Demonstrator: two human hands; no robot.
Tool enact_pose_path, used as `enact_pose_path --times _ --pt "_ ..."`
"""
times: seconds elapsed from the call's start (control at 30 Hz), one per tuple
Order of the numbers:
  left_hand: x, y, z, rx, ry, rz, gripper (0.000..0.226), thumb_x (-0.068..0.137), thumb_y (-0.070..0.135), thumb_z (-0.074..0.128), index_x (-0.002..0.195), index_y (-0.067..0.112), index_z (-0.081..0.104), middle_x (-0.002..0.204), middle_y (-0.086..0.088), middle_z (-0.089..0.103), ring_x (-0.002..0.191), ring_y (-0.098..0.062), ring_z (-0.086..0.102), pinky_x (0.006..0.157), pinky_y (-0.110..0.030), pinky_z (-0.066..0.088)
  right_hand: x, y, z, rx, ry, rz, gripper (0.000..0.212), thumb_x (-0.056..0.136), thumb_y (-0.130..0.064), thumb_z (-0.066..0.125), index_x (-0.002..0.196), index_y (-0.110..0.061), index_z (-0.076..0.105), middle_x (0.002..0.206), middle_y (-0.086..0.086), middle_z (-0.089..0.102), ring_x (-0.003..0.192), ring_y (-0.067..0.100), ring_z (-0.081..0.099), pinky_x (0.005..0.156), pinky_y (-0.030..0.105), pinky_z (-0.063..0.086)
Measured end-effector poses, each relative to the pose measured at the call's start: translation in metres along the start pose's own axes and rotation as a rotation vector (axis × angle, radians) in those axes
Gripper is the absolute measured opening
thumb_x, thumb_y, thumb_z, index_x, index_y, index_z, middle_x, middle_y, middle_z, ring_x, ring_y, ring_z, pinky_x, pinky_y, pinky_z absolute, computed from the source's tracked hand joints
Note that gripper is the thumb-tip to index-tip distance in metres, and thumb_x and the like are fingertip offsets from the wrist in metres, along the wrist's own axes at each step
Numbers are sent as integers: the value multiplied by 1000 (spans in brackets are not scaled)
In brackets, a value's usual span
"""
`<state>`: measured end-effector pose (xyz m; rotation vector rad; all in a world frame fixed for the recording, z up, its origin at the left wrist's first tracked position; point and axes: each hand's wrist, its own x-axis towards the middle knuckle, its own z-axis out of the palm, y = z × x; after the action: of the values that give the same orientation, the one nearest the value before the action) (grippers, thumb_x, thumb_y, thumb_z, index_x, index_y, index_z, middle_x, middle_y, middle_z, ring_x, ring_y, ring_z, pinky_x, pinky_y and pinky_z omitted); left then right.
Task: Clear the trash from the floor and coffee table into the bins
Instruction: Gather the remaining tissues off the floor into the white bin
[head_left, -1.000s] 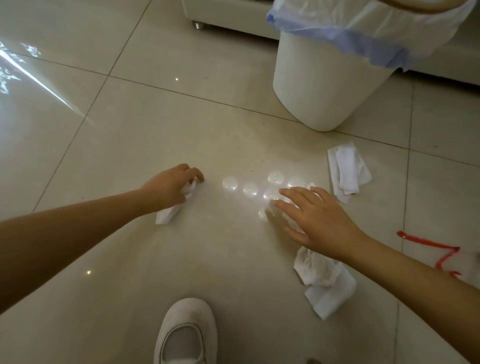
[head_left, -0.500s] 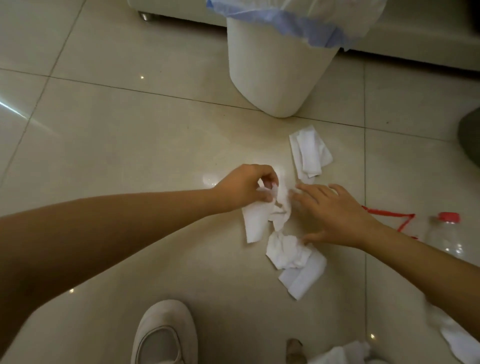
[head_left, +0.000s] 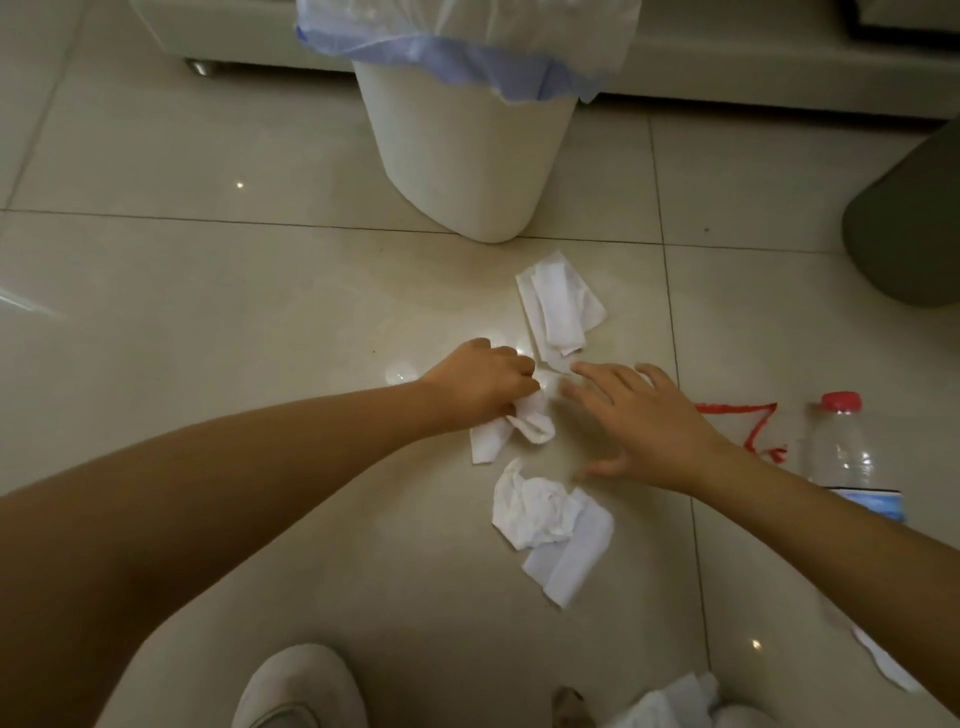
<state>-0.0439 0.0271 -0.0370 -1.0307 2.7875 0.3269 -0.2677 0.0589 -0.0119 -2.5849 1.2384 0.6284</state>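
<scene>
Crumpled white tissue (head_left: 511, 426) gripped in left hand (head_left: 480, 382), right hand (head_left: 644, 421) fingers spread, holding nothing; two more tissues (head_left: 558, 309) on floor, one bottle (head_left: 844, 447), one white bin (head_left: 467, 156)

Home living room, tiled floor (head_left: 208, 322), lined bin (head_left: 467, 171)

pale tiled floor (head_left: 208, 322), white shoe (head_left: 298, 686), cream furniture base (head_left: 234, 36)

The floor (head_left: 218, 322) is made of large glossy beige tiles with thin dark joints, and small bright spots of lamp light reflect on it. Along the far edge stands a pale sofa base (head_left: 727, 78) on a short metal foot (head_left: 201, 66). The light is dim and warm.
</scene>
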Motion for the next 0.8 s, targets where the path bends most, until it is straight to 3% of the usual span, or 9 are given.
enact_pose_path --times 0.1,0.17,0.3,0.4,0.5,0.57,0.63,0.8 --pt "19 -12 -22 -44 251 43 15 79 12 67 93 10 69 99 -12 63 90 -31 57 65 -36 41 -6 1 -2 6 29 40 92 70 -69 63 143 -23 30 153 6 27 137 25 31 110 49 23" --pt "37 -22 -35 -16 266 13 22 79 16 69 101 12 69 116 -12 58 108 -32 52 79 -42 44 -11 4 -6 22 53 80 90 69 -69 63 142 -23 34 152 6 29 136 26 33 110 49 24" --pt "72 -37 -43 98 105 -27 43 82 34 68 122 22 59 151 -5 29 140 -27 21 104 -48 32 -24 7 -8 66 78 157 88 71 -68 62 141 -24 35 153 6 27 136 27 32 110 49 23" --pt "90 -40 -36 225 -59 55 76 83 39 66 147 31 25 160 -3 1 146 -25 5 111 -50 21 -35 4 -6 101 81 196 86 71 -68 62 141 -24 35 153 5 26 136 26 32 111 48 24" --pt "99 -39 -31 303 -189 65 95 83 52 61 149 37 -5 159 -5 -13 146 -29 -4 114 -54 13 -47 -3 1 147 103 218 84 72 -66 63 140 -23 39 152 6 29 135 27 35 109 48 27" --pt "102 -41 -29 278 -243 59 95 81 58 59 149 39 -4 159 -6 -9 146 -32 1 114 -55 12 -53 -8 8 180 175 219 81 68 -63 69 134 -20 48 147 9 39 130 30 42 105 51 33" --pt "102 -42 -28 248 -252 80 86 81 58 59 149 39 9 159 -6 6 144 -32 14 112 -54 16 -56 -14 16 170 225 210 79 65 -61 72 129 -18 54 143 11 45 126 31 48 102 53 38" --pt "83 -35 -21 169 -52 145 48 92 33 54 138 29 45 142 -8 45 120 -29 51 98 -42 34 -59 -27 28 196 222 145 83 66 -62 71 134 -20 46 147 10 39 131 30 41 105 53 33"
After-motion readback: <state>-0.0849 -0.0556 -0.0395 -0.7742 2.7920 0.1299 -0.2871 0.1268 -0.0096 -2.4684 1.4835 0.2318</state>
